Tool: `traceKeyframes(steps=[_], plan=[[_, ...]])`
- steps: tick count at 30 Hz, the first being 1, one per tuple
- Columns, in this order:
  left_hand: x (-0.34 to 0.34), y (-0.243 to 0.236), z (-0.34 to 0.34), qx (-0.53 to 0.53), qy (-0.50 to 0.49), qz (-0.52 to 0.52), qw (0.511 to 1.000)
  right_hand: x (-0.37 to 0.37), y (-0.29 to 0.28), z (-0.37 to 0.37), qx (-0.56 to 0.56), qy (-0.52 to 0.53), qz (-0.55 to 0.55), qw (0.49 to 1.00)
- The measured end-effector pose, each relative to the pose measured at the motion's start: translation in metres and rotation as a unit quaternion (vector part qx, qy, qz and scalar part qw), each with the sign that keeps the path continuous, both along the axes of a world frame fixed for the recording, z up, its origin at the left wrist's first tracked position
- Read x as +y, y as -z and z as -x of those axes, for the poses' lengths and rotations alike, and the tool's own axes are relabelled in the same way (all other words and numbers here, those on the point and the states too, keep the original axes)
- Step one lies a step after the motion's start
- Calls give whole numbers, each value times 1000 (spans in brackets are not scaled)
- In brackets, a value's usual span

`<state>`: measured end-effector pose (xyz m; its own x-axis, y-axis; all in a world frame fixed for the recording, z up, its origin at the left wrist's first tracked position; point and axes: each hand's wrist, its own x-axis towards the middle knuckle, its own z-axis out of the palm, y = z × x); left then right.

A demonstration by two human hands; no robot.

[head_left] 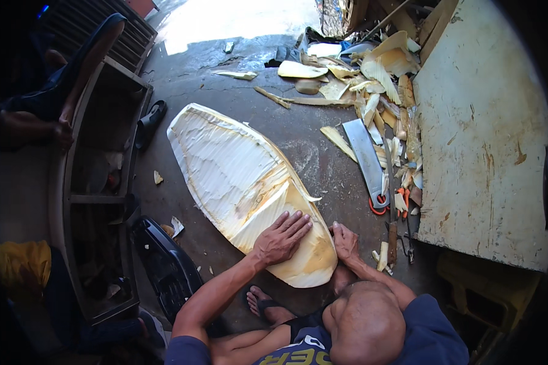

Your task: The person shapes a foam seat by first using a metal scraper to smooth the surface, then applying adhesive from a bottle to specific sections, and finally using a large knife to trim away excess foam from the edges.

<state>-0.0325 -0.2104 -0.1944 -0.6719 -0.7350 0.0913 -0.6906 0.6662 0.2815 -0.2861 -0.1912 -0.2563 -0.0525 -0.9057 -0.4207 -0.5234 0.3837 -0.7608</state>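
Observation:
A long pale foam piece [225, 170], oval with a ridged, torn-looking face and yellowed patches, lies slanted across the floor in front of me. My left hand [281, 238] rests flat on its near part, fingers stretched out. At the foam's near right edge, my right hand [346, 243] is closed; what it grips is hidden. A wide metal blade [362, 155] with orange-handled tools by its lower end lies among scraps to the right.
Foam offcuts [383, 67] pile at back right, beside a worn pale cabinet [481, 140]. At left stand an open metal shelf [100, 198], a black molded plastic piece [164, 267] and a sandal [149, 125]. Other people's limbs [64, 128] show at the left edge.

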Motion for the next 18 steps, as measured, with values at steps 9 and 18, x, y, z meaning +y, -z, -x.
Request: traceKeyframes(steps=[9,18], plan=[[23,22,3,6,28,-12,1000,29,32,9,37,2,6,999],[2,13,-2,3,9,9,1000,3,16,-2,-2,15,-9,1000]])
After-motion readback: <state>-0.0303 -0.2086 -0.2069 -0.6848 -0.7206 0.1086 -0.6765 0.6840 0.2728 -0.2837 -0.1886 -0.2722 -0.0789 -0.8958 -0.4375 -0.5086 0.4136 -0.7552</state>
